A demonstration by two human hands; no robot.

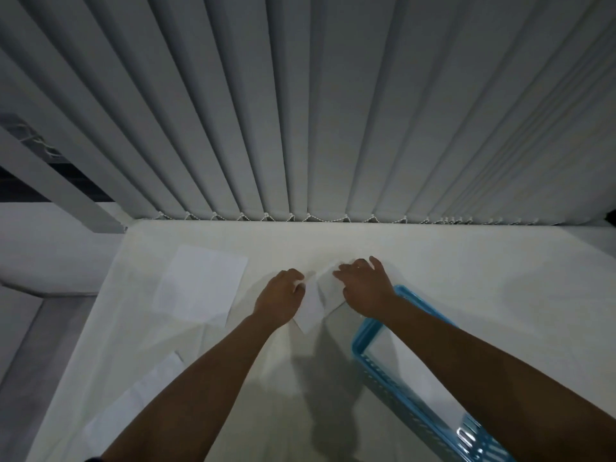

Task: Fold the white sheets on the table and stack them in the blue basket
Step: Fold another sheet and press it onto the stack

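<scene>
A white sheet (315,303) lies bent between my hands in the middle of the table (466,271). My left hand (281,296) pinches its left edge and my right hand (365,283) presses and grips its right part. The blue basket (363,338) stands at the right, under my right forearm, and holds white paper (413,375). Another flat white sheet (201,286) rests to the left of my hands. A further sheet (133,398) lies near the table's left front edge.
Grey vertical blinds (300,111) hang directly behind the table's far edge. The table's left edge runs diagonally, with grey floor (26,345) beyond it. Bare table surface stretches to the right of the basket.
</scene>
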